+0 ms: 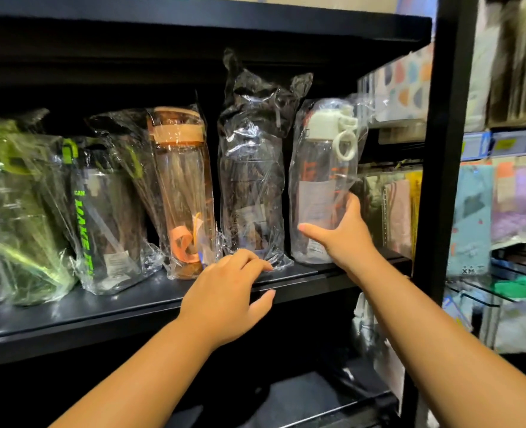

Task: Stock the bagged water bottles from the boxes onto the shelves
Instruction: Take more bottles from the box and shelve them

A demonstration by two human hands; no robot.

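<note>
Black shelf (70, 313) — white-capped bottle (323, 180) at its right end judged being seated, clamped by the right hand (345, 233), left hand (224, 291) laid loose-fingered on the shelf edge — a steady release called for next.

green bottle (18, 217) cropped, side racks (508, 196) blurred

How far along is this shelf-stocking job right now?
Done: four bagged bottles sit on the shelf: the green bottle, the green-lettered bottle, the orange bottle and the dark bottle. In hand: the right hand grips the white-capped bottle at the row's right end; the left hand rests on the shelf edge. Left: the boxes are out of view, so unknown.
</note>
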